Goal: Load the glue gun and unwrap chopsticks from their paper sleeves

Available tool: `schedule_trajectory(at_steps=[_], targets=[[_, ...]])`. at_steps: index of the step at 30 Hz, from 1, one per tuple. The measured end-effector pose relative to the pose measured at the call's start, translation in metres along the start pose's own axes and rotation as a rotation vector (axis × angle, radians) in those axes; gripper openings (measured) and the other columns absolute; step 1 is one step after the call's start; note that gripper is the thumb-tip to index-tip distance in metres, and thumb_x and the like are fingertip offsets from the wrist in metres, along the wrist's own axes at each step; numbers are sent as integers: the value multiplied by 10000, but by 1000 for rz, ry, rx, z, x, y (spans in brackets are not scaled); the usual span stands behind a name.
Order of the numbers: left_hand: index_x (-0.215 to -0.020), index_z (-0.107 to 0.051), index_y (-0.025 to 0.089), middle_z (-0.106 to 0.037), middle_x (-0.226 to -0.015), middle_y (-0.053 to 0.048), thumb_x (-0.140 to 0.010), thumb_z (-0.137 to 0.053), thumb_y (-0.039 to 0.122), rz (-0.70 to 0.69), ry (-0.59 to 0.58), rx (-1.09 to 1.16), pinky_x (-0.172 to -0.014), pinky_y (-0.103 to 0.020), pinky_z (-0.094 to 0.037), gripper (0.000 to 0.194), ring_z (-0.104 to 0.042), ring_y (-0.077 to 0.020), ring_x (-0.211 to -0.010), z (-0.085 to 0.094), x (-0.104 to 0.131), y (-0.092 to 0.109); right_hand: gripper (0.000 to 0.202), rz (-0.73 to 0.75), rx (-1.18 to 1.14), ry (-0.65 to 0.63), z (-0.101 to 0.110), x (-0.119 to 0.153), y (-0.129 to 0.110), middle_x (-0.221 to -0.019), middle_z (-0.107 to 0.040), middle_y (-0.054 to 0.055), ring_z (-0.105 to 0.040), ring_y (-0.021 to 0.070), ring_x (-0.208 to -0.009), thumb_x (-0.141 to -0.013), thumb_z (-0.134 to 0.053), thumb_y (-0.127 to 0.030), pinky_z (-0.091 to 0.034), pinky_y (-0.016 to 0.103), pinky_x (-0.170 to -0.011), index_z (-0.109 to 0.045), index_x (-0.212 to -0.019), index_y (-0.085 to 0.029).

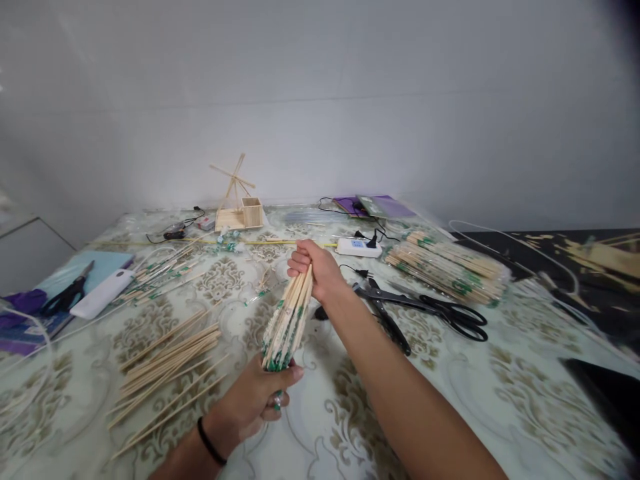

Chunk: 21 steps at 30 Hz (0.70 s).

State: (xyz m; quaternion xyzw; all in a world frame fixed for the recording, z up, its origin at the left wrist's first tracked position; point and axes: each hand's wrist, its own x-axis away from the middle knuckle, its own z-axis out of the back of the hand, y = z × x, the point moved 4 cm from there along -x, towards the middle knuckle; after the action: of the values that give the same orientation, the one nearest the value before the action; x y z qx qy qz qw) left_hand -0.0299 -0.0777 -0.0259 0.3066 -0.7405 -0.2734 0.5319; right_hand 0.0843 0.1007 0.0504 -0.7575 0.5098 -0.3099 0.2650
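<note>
A bundle of wrapped chopsticks (287, 323), in clear film with green print, stands tilted between my hands over the table. My left hand (263, 393), with a black band on the wrist, is closed round the bundle's lower, green-printed end. Round the upper end, where bare wood shows, the fingers of my right hand (315, 267) are wrapped. Loose bare chopsticks (170, 367) lie spread on the patterned cloth to the left of my left hand. Farther back on the left are torn wrappers and wrapped sticks (155, 273).
Large black scissors (435, 310) lie right of my right forearm, near a white power strip (359, 248). Bagged chopsticks (450, 270) rest behind them. A small wooden windmill model (240, 210) stands at the back. At left are a white device (103, 293) and dark scissors (70, 290).
</note>
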Motion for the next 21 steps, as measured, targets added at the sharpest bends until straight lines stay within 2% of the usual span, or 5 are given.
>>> schedule_trajectory(at_steps=[4,8,14,17,21], targets=[[-916,-570,187,-470,-681,98,-511,-956,467,-3,10,-11,-441,-181,-84,626,-375,-13,-476,2,6,4,341,1,-23,1,0,2,-1,-1296,-653,103,-683,248,-1071,-996,-649,-344,-598,454,-889,-622,-1294,-181],[-962,-570,192,-458,-682,104,-523,-946,481,-2,28,-16,-439,-181,-84,645,-358,-10,-472,0,14,3,345,12,-41,5,4,0,-4,-1302,-651,103,-682,250,-1077,-995,-650,-342,-596,458,-895,-620,-1298,-180],[-928,-553,192,-438,-657,106,-524,-938,541,38,6,-33,-437,-179,-111,658,-323,-14,-468,8,21,-24,349,75,-55,24,15,-5,-21,-1306,-649,105,-680,251,-1082,-995,-649,-342,-595,462,-897,-618,-1302,-180],[-894,-537,188,-427,-620,110,-523,-942,556,-40,-1,-67,-428,-188,-187,662,-310,-23,-471,17,19,-32,345,98,-54,18,16,-4,-26,-1304,-650,104,-681,249,-1078,-996,-647,-344,-596,459,-894,-620,-1299,-182],[-854,-493,196,-421,-613,100,-620,-867,658,-163,37,-120,-430,-190,-240,639,-355,-41,-495,27,18,-27,325,141,-54,-2,13,-3,-31,-1266,-664,98,-691,234,-1032,-999,-644,-345,-607,433,-858,-628,-1278,-179]])
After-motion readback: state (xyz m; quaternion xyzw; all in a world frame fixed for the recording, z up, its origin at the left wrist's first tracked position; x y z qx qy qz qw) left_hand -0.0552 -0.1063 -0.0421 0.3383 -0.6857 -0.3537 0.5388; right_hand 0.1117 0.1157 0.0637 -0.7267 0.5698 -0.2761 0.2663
